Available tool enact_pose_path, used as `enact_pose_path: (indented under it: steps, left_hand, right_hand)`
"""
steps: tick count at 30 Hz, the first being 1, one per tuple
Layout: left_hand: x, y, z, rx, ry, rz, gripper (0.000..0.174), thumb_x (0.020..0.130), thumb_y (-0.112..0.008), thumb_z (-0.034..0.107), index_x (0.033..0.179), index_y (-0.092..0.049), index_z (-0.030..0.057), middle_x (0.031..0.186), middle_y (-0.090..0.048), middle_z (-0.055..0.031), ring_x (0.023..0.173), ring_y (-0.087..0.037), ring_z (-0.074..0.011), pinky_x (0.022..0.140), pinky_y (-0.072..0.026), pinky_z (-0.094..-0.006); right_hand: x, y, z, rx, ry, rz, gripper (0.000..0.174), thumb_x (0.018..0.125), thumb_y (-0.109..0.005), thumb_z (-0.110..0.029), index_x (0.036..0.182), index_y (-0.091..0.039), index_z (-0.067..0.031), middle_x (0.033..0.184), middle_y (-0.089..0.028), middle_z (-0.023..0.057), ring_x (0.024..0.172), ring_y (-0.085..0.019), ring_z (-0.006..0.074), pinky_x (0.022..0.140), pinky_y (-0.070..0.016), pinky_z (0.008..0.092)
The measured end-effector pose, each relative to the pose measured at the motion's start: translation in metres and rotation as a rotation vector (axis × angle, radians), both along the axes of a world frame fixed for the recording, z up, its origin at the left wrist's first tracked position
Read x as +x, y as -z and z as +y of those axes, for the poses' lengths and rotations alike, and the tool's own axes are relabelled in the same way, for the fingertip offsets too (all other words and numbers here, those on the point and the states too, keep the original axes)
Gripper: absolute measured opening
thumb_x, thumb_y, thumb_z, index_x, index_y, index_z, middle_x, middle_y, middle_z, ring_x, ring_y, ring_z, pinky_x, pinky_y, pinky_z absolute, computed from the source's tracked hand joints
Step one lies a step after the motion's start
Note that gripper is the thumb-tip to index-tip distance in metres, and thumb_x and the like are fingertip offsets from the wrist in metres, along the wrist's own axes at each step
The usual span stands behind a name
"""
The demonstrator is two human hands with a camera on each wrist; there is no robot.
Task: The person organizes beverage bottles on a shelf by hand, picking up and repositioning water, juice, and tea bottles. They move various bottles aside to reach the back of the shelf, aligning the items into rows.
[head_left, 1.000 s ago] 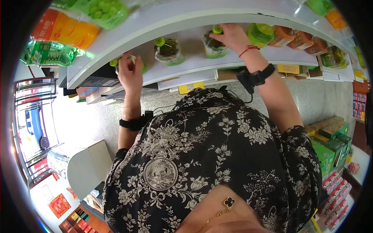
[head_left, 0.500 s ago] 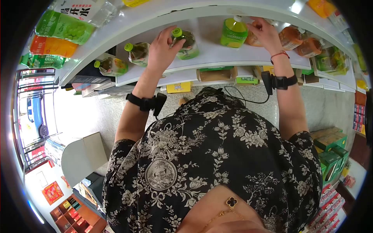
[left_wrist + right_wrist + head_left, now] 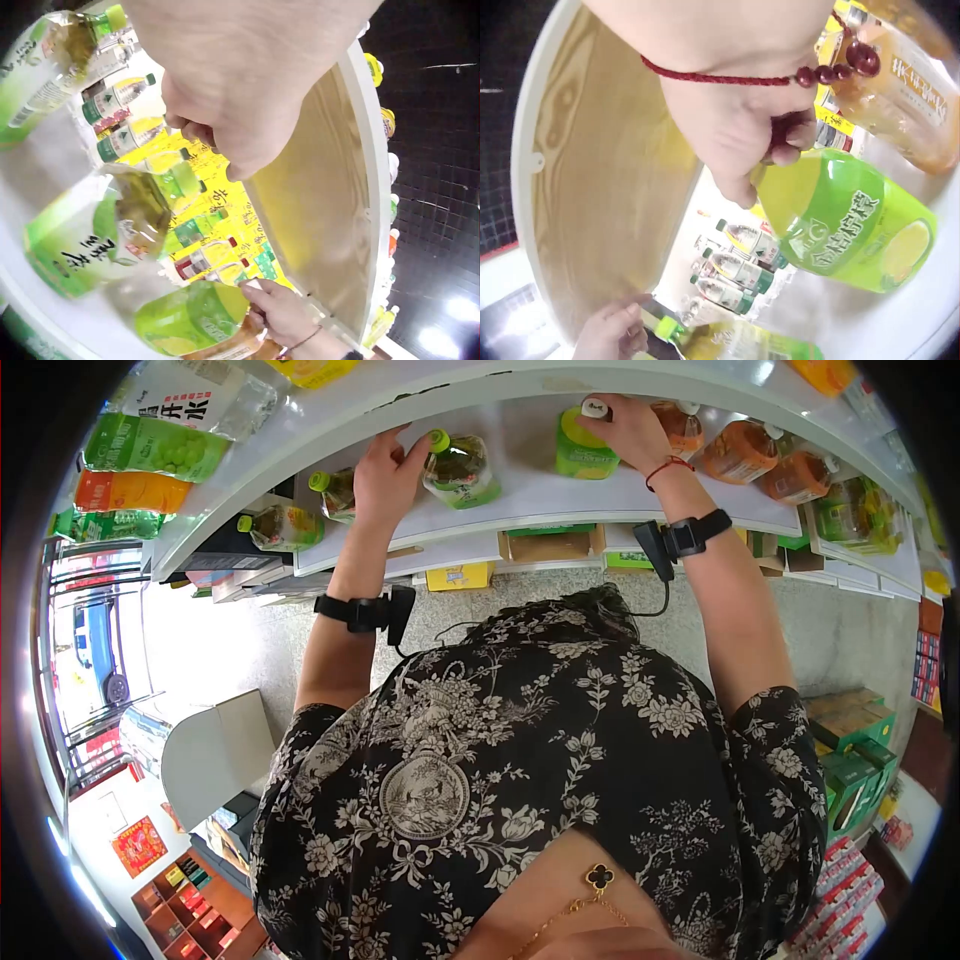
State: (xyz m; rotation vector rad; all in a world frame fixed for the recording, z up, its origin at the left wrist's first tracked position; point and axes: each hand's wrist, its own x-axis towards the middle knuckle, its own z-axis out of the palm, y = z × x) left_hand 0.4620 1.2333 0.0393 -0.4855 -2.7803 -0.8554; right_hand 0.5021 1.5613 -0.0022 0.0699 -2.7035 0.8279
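Note:
My right hand (image 3: pixel 632 435) pinches the white cap of a bright green bottle (image 3: pixel 855 232) with a lemon on its label, which stands on the curved white shelf (image 3: pixel 535 495). Its fingers curl round the bottle's neck in the right wrist view. Left of it stands a green-capped tea bottle (image 3: pixel 462 475) with dark liquid. My left hand (image 3: pixel 388 482) is just beside that bottle, thumb toward its cap, with nothing held. Another green-capped tea bottle (image 3: pixel 338 495) is partly hidden behind the left hand. A further bottle (image 3: pixel 285 527) leans at the shelf's left end.
Several orange drink bottles (image 3: pixel 738 452) line the shelf to the right. Above, an upper shelf edge (image 3: pixel 480 390) curves over both hands and carries more drinks (image 3: pixel 155 448). Small bottles (image 3: pixel 735 266) stand deeper in. Below are cardboard boxes (image 3: pixel 550 547) and a yellow box (image 3: pixel 460 576).
My right hand went from a tea bottle's cap to beside an orange bottle, then onto the green bottle's cap. My left hand moved right to a tea bottle, then drew back to its left.

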Motion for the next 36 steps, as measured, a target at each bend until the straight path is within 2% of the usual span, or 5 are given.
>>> enact_pose_path:
  steps: [5, 20, 26, 31, 36]
  left_hand:
    - [0.019, 0.012, -0.023, 0.17, 0.002, -0.018, 0.037, 0.083, -0.068, 0.029, 0.114, -0.062, 0.0083, 0.064, -0.05, -0.0054, 0.058, -0.048, -0.0157, 0.056, -0.042, -0.0308]
    - [0.047, 0.006, -0.001, 0.331, 0.13, 0.128, 0.034, 0.08, -0.071, 0.018, 0.111, -0.062, 0.0067, 0.069, -0.049, -0.0034, 0.056, -0.045, -0.0142, 0.052, -0.0394, -0.0287]
    - [0.057, 0.005, 0.025, 0.159, 0.311, 0.009, 0.041, 0.08, -0.073, 0.017, 0.117, -0.06, 0.0078, 0.069, -0.045, -0.0005, 0.059, -0.044, -0.0103, 0.056, -0.0407, -0.0256]
    - [0.03, 0.012, 0.045, 0.041, 0.261, -0.036, 0.06, 0.078, -0.072, 0.035, 0.128, -0.051, 0.0101, 0.069, -0.05, -0.0035, 0.061, -0.051, -0.0167, 0.059, -0.0454, -0.0311]
    - [-0.006, 0.015, 0.049, -0.079, 0.188, -0.097, 0.066, 0.078, -0.069, 0.047, 0.13, -0.05, 0.0111, 0.077, -0.061, -0.0098, 0.076, -0.062, -0.0249, 0.069, -0.0495, -0.0368]
  right_hand:
    - [0.018, -0.004, -0.007, -0.072, -0.036, -0.016, 0.03, 0.079, -0.069, -0.031, 0.098, -0.066, -0.0073, 0.082, -0.068, 0.0165, 0.077, -0.066, 0.0332, 0.069, -0.0528, 0.0394]
    - [0.044, -0.027, 0.007, -0.084, -0.017, -0.214, 0.039, 0.081, -0.066, -0.045, 0.1, -0.065, -0.0107, 0.085, -0.067, 0.0143, 0.076, -0.065, 0.0317, 0.068, -0.0511, 0.0375]
    - [0.027, -0.009, 0.097, 0.364, 0.164, 0.223, 0.036, 0.085, -0.063, -0.041, 0.111, -0.063, -0.0159, 0.085, -0.066, 0.012, 0.08, -0.064, 0.0294, 0.072, -0.0501, 0.0365]
    - [0.01, -0.024, 0.064, 0.142, 0.118, -0.248, 0.054, 0.082, -0.06, -0.052, 0.113, -0.061, -0.0079, 0.108, -0.064, 0.0199, 0.098, -0.061, 0.0373, 0.084, -0.0493, 0.0435]
    - [-0.03, -0.002, 0.024, 0.188, 0.056, -0.219, 0.057, 0.08, -0.061, -0.053, 0.115, -0.06, -0.009, 0.108, -0.064, 0.0192, 0.101, -0.061, 0.0356, 0.086, -0.0487, 0.0424]
